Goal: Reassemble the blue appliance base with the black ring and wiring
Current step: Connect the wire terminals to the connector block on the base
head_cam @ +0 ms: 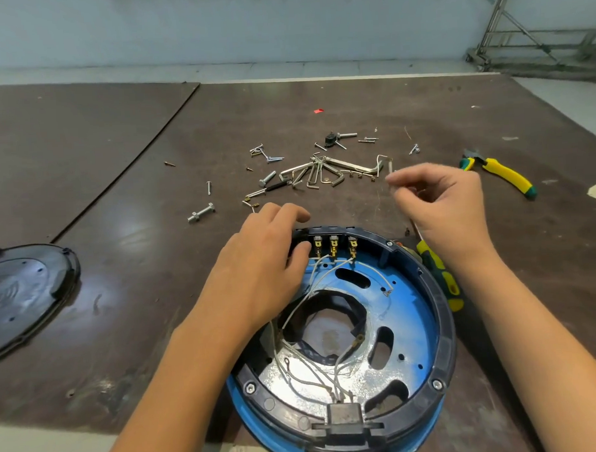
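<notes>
The blue appliance base (419,309) lies open side up on the brown surface (122,302), close to its near edge and between the person's forearms. It is a round, shallow pan. The floor is bright blue at the far side and scuffed to bare silver at the near side. It has a large irregular hole in the middle and several oval slots and small holes around it. A black ring (446,339) sits on the base's rim all the way round, with screw heads showing at points along it. Thin white wires (337,381) loop loosely across the floor. Some run to a row of three brass terminals (333,246) at the far side, others to a black connector block (344,418) at the near side.

The left hand (260,261) has its grip on the ring's far-left wall beside the terminals, fingers curled over the outside and thumb inside. The right hand (442,199) is raised beyond the base with its fingers curled and thumb near forefinger. Whether its grip holds anything cannot be told, as the fingertips are blurred.

A green and yellow screwdriver (442,281) lies just beside the base, under the right wrist. Farther back lie hex keys (321,171), scattered screws and bolts (202,213), and pliers (502,174). A black cover (23,292) lies well apart at the left.
</notes>
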